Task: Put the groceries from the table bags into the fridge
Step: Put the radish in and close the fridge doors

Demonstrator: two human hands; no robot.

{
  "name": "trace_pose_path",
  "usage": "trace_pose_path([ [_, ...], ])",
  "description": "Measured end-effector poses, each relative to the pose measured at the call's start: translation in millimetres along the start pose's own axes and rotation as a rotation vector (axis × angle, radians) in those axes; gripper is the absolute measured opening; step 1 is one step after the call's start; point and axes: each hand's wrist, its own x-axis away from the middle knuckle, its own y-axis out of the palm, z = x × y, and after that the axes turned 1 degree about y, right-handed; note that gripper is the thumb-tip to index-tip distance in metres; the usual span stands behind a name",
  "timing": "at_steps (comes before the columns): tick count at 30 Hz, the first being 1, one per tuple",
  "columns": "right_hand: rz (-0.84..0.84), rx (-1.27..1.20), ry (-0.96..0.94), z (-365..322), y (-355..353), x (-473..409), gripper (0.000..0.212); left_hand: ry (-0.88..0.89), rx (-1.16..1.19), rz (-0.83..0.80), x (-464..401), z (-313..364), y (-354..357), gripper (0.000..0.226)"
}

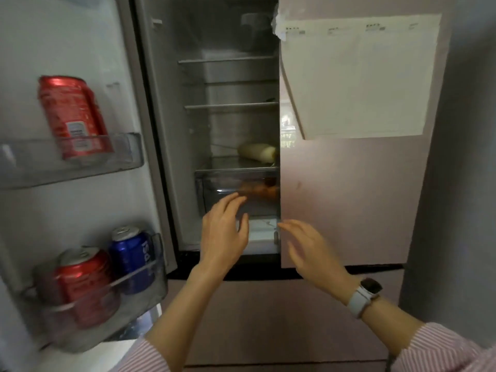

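my head camera, wide-angle, close, looking forward and down into the open fridge (230, 108), over my forearms

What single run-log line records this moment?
stage: at open fridge | left hand: open, by crisper drawer | right hand: open, empty | cans in door: three

A home kitchen, shown by a household fridge (230, 108) with its left door open: wire shelves, a clear drawer (236, 191), door racks (80, 154) holding soda cans (72, 116), and a printed paper sheet (359, 76) taped to the closed right door (349, 197).
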Motion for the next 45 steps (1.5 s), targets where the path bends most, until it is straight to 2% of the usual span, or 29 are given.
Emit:
trace_pose_path([
  [6,-0.119,-0.206,-0.216,-95,58,-4,0.040,-0.016,-0.273,0.137,78,-46,-112,0.036],
  [10,-0.109,-0.197,-0.404,-178,95,-21,0.043,-0.010,-0.437,0.236,113,-68,-174,0.032],
  [14,-0.137,-0.173,-0.457,-224,116,-19,0.038,-0.075,-0.531,0.337,128,-81,-208,0.035],
  [18,-0.183,-0.174,-0.444,-219,117,-11,0.037,-0.214,-0.546,0.333,136,-92,-211,0.061],
  [21,-0.204,-0.232,-0.414,-203,111,-7,0.040,-0.251,-0.552,0.317,138,-92,-202,0.075],
  [24,-0.211,-0.292,-0.376,-181,101,-2,0.042,-0.129,-0.634,0.271,137,-87,-190,0.077],
  [27,-0.193,-0.373,-0.325,-151,90,5,0.041,0.048,-0.623,0.273,136,-76,-176,0.070],
  [30,-0.198,-0.443,-0.202,-125,75,13,0.037,0.178,-0.589,0.251,135,-59,-160,0.062],
  [33,-0.229,-0.406,-0.077,-103,58,16,0.048,0.266,-0.582,0.213,126,-39,-138,0.056],
  [36,-0.135,-0.459,-0.050,-92,38,20,0.049,0.361,-0.570,0.211,114,-21,-116,0.052],
  [39,0.007,-0.471,-0.156,-89,21,26,0.045,0.417,-0.502,0.280,102,-6,-101,0.050],
  [42,0.102,-0.383,-0.218,-88,9,29,0.049,0.343,-0.493,0.359,95,2,-92,0.049],
  [45,0.140,-0.185,-0.250,-83,6,28,0.053,0.201,-0.462,0.335,92,3,-78,0.068],
])
